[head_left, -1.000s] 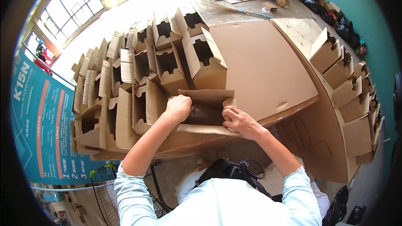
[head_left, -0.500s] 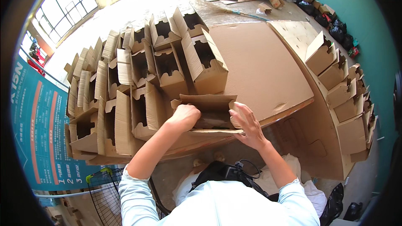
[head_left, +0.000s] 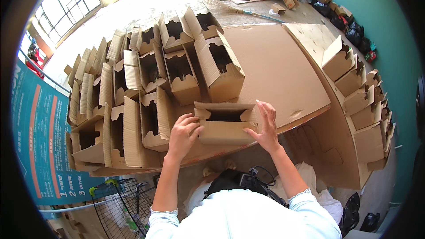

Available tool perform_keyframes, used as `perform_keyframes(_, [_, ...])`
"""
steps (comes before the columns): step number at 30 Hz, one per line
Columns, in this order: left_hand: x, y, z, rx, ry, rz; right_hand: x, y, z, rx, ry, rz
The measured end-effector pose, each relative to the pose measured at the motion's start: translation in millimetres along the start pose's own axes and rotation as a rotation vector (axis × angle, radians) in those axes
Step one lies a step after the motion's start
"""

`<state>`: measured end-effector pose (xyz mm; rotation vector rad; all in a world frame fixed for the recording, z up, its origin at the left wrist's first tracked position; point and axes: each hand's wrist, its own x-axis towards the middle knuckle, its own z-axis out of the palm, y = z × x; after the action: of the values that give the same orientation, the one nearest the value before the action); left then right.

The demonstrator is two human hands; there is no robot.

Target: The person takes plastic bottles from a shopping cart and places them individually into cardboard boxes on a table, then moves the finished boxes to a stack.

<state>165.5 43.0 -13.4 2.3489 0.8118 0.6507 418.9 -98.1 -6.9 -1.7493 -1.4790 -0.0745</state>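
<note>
A small brown cardboard box [head_left: 225, 133] stands right in front of me at the table's near edge. Its long front flap lies folded inward and down, and a dark slot shows between the side tabs. My left hand [head_left: 183, 133] is at the box's left end, its slightly bent fingers apart and touching or nearly touching the cardboard. At the right end, my right hand [head_left: 265, 128] has its fingers stretched upward and its thumb spread toward the front panel. Neither hand is wrapped round anything. Behind the box stands a taller open carton [head_left: 221, 68].
Several open-topped cartons [head_left: 150, 68] crowd the table's left side. Flat cardboard [head_left: 274, 62] covers the tabletop to the right. More cartons [head_left: 369, 115] line a board at far right. A black wire basket [head_left: 117, 208] is at lower left, near a blue printed banner [head_left: 40, 137].
Both hands have come out of the box and now flank its ends. The box sits a little further right with its front side now facing me. The left hand has loosened from its closed pose.
</note>
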Motion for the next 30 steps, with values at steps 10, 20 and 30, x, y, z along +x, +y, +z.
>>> perform_keyframes(10, [-6,-3,25,0.03,0.232,-0.009,11,7,6,-0.148,-0.562,-0.218])
perform_keyframes(20, [-35,-9,37,-0.333,0.126,-0.355,18,6,17,-0.366,-0.714,-0.299])
perform_keyframes(30, [-47,-8,70,-0.54,0.008,-0.401,25,14,10,-0.339,-0.675,-0.352])
